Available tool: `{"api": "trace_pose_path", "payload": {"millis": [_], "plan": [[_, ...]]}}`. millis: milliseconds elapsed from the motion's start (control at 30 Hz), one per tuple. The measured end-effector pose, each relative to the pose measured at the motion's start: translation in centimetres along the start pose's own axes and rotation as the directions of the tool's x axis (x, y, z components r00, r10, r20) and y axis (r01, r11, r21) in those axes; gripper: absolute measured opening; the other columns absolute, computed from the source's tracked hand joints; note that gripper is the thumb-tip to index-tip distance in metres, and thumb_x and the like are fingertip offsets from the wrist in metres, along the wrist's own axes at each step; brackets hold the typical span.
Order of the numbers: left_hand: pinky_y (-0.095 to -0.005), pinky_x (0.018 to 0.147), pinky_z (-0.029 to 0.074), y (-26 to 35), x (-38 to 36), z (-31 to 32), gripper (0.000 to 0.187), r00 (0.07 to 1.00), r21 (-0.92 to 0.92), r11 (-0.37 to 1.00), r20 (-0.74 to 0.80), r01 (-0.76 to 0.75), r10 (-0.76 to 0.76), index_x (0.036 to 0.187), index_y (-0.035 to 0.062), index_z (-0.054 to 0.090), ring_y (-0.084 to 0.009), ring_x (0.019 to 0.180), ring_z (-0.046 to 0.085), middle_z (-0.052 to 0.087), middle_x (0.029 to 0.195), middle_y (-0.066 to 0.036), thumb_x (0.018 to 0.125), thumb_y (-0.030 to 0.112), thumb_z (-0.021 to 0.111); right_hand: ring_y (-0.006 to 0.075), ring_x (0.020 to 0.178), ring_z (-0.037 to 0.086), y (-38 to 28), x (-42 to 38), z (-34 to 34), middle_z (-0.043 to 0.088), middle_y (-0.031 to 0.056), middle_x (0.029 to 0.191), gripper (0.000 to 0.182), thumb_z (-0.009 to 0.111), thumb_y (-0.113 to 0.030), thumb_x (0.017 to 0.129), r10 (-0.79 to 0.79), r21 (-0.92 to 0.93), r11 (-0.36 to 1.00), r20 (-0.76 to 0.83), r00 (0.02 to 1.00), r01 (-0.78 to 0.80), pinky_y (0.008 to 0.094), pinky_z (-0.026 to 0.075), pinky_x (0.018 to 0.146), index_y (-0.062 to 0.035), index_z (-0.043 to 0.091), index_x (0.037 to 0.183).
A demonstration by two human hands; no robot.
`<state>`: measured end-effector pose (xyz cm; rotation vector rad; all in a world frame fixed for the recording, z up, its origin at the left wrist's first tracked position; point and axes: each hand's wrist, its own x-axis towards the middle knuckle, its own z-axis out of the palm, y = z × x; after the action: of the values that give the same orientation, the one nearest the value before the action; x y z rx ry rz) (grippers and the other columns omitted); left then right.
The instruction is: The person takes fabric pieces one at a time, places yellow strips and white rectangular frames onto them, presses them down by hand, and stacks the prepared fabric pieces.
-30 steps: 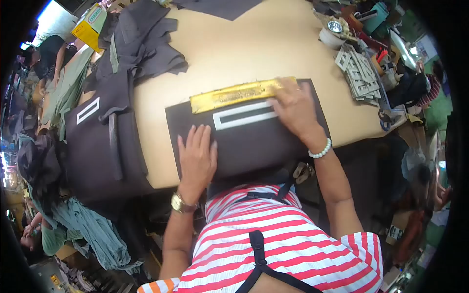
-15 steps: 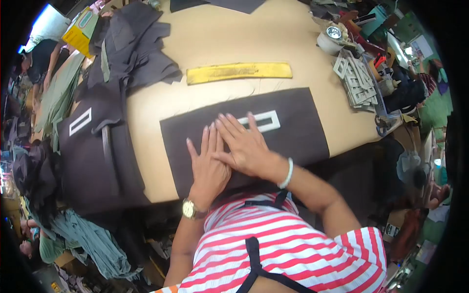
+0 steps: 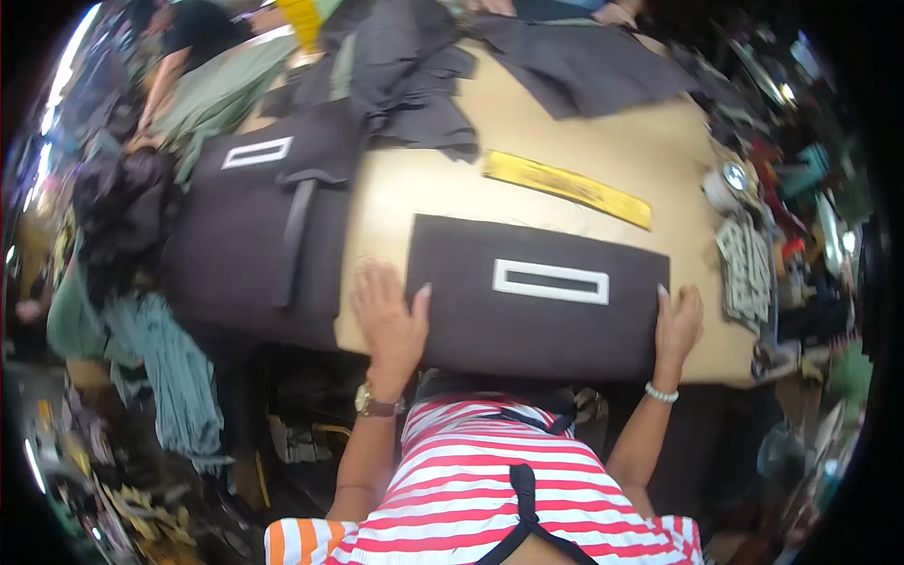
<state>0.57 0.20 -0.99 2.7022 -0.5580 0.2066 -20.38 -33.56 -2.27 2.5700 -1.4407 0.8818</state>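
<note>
A dark fabric panel [image 3: 452,311] lies flat at the table's near edge, with a white rectangular frame [image 3: 551,282] on its upper middle. My left hand [image 3: 390,315] rests at the panel's left edge, fingers spread on the table and the thumb on the cloth. At the right edge my right hand [image 3: 679,325] lies with its thumb on the panel and its fingers beside it. Neither hand is wrapped round anything. Beyond the panel is a yellow ruler [image 3: 568,188].
Left of the panel, more dark fabric [image 3: 235,226] carries another white frame [image 3: 256,153] and a dark strip [image 3: 297,245]. White frame pieces [image 3: 744,268] are piled at the right. Crumpled dark cloth [image 3: 400,66] lies at the back. Other people's hands and arms show beyond the table.
My hands have moved apart from the panel's middle to its two side edges, uncovering the white frame. The view has turned, and the dark cloth at the back shows more fully.
</note>
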Motion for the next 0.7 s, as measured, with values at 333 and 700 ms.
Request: {"api": "trace_pose_path", "payload": {"millis": [333,700], "plan": [[-0.0295,0.095,0.042,0.7,-0.2,-6.3,0.025,0.934,-0.716,0.697,-0.273,-0.038,-0.230,0.115,0.0001,0.055,-0.0162,0.108,0.055,0.059,0.111,-0.011,0.090,0.000,0.055,0.0063,0.077,0.044,-9.9,2.5,-4.2,0.049,0.0006,0.087,0.009,0.053,-0.008,0.095,-0.083,0.889,0.410,0.261,0.962,-0.206,0.0213,0.039,0.069,-0.0040,0.046,0.099],[-0.0306,0.084,0.046,-26.5,6.7,-24.8,0.016,0.763,0.019,1.000,-0.647,0.020,-0.003,0.098,0.0002,0.063,-0.0223,0.090,0.062,0.064,0.096,-0.012,0.090,-0.001,0.050,0.0177,0.083,0.061,-39.9,-0.7,-4.8,0.067,0.0115,0.087,0.021,0.054,0.005,0.083,-0.597,0.983,-0.126,0.030,0.802,-0.131,0.0266,0.047,0.078,0.0032,0.067,0.100]]}}
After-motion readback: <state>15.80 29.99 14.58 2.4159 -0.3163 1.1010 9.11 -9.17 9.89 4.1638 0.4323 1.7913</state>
